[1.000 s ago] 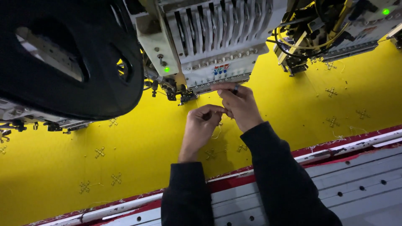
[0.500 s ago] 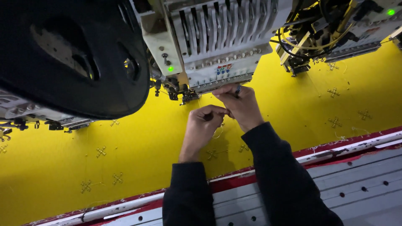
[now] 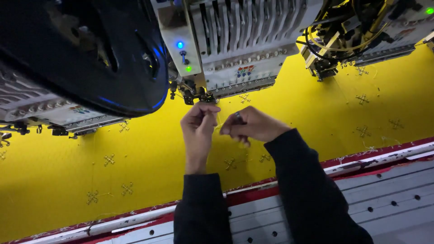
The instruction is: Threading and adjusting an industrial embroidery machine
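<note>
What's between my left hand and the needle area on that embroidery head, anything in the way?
Nothing visible. The left hand is raised right under the needle area of the embroidery head, fingertips nearly touching it. The right hand sits beside it, over the yellow fabric.

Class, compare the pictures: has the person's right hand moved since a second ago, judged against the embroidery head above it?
Yes. The right hand has dropped away from the embroidery head, now lower beside the left hand over the yellow fabric.

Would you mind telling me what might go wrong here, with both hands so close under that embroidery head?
The left hand reaches right under the needles of the embroidery head, whose lamps are lit: a start could prick fingers. The fine thread by the right hand might snap. The dark sleeves could drag on the yellow fabric.
</note>
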